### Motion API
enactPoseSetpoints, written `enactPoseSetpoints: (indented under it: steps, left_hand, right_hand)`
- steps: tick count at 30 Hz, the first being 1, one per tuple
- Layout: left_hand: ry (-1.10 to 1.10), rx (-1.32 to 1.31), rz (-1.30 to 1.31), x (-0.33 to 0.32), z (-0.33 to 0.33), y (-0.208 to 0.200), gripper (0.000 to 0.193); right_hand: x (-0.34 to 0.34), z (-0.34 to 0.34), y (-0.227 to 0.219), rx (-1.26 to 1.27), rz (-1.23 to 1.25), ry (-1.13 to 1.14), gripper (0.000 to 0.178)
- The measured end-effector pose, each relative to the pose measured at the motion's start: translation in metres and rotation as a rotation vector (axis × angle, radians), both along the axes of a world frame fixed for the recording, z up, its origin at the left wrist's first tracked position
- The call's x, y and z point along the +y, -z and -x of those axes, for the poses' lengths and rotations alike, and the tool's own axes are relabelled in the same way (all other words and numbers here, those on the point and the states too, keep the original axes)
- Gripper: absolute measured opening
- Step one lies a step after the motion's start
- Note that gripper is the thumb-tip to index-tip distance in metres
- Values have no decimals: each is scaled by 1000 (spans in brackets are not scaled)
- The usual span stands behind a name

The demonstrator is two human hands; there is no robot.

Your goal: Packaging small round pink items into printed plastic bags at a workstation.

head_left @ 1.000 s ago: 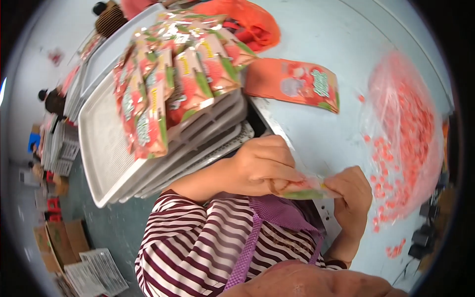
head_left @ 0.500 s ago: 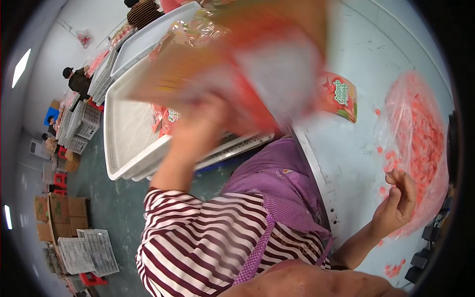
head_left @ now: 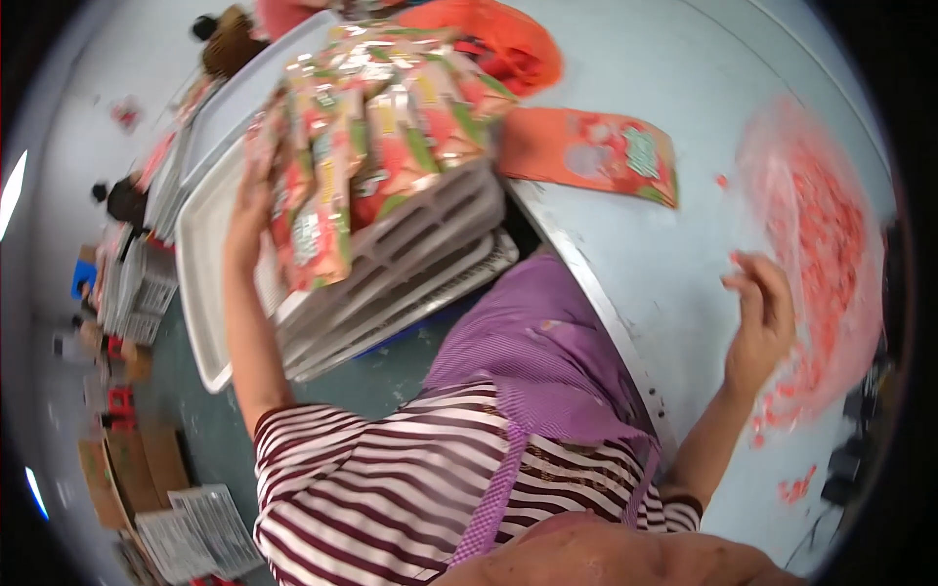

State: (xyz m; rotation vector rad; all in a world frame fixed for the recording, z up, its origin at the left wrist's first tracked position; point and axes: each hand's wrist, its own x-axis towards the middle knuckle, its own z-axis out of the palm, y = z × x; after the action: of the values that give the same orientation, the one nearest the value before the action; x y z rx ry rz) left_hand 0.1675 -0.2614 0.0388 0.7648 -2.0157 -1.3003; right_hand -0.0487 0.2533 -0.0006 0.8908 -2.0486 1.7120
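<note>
My left hand lies along the left side of a pile of shiny red and green printed pouches. Its blurred fingers look stretched out against the pouches. The pile sits in a white plastic tray on a stack of trays. My right hand hovers over the table with its fingers bent toward the thumb, and a small red piece shows at the fingertips. Close by lies a clear bag of small red pieces. One flat pouch rests on the table between the pile and the bag.
Loose red pieces are scattered on the pale table. An orange-red bag lies at its far end. The table's metal edge runs beside my purple apron. Cardboard boxes and white crates stand at left; other people are farther back.
The blurred pouches that my left hand was swinging over the trays are gone from the air; the pile now shows in the tray. My right hand has moved slightly up and left.
</note>
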Motion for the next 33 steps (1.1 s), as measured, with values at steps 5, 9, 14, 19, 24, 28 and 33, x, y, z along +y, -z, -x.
enactPoseSetpoints:
  steps: [5,9,14,19,24,28,33]
  left_hand:
    - [-135,-94,213,0,-21,-1,57]
    - [-162,-88,796,62,18,-33,53]
    - [926,300,166,208,93,20,57]
    - [832,-53,741,262,253,96,70]
    - [735,-364,887,264,299,142,66]
    - [828,-445,931,274,249,152,62]
    - [937,-429,894,279,208,144,59]
  right_hand:
    - [-22,47,37,-291,14,36,24]
    - [-21,68,93,-250,-227,143,26]
    - [-34,73,122,-340,-196,123,27]
    - [-33,72,126,-223,-246,163,23]
    - [-24,75,127,-514,-40,189,29]
    - [-25,77,113,-763,190,97,40]
    - [-34,69,98,-902,223,76,46]
